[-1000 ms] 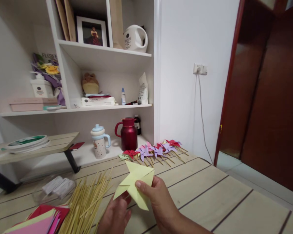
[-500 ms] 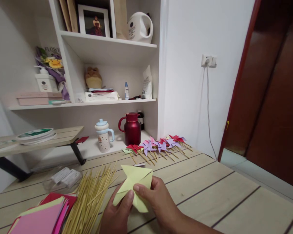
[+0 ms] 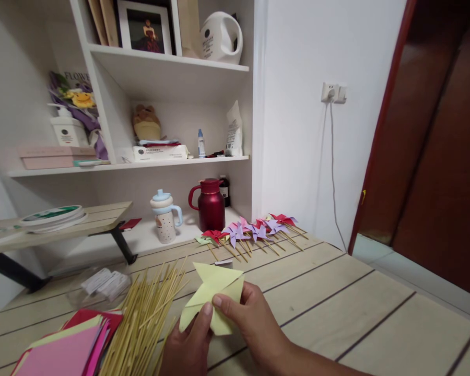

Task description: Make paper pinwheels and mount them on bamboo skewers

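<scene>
Both hands grip a pale yellow folded paper pinwheel above the slatted tabletop. My left hand pinches its lower left part, the thumb near the centre. On the right side, my right hand presses its thumb close to the middle, with the fingers behind the paper. The thumbs nearly meet at the centre; the fingers behind are mostly hidden. A bundle of thin sticks lies left of my left hand. Several finished pinwheels on sticks, red, purple, pink and green, rest at the back of the table.
At the front left is a stack of coloured paper, beside a clear container with white packets. A red jug and a lidded cup stand behind the table. A small raised table is at left.
The view has shifted slightly. Both hands keep their hold on the yellow paper pinwheel, and its lower flap looks slightly more tucked toward the centre.
</scene>
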`<state>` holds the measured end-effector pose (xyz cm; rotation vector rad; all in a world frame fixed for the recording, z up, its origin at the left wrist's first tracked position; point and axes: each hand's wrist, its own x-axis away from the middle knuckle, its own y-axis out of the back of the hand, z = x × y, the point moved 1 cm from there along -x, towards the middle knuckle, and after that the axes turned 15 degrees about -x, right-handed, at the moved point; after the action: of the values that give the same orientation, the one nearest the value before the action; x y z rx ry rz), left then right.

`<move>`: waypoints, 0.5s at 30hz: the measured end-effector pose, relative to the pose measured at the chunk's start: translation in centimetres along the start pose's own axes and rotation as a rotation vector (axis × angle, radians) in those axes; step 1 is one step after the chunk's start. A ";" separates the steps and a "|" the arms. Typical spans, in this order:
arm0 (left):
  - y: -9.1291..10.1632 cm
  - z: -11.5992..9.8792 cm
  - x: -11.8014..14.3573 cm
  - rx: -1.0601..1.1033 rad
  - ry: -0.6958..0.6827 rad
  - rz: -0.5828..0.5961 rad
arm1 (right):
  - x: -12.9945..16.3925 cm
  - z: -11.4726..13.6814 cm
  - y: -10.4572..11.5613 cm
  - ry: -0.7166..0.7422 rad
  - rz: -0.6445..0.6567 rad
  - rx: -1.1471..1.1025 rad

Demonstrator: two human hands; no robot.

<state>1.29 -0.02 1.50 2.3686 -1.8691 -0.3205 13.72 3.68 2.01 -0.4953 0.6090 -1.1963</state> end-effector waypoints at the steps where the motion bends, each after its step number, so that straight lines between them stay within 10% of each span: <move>1: 0.2 0.0 -0.2 -0.029 0.013 0.009 | 0.0 0.0 -0.1 -0.002 -0.001 0.001; 15: 2.4 3.0 -1.4 -0.479 -0.238 -0.151 | 0.1 -0.7 -0.2 -0.065 -0.050 -0.034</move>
<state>-2.03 0.88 -0.80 2.2062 -1.4745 -0.9807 13.15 3.45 1.61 -0.5788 0.5644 -1.2143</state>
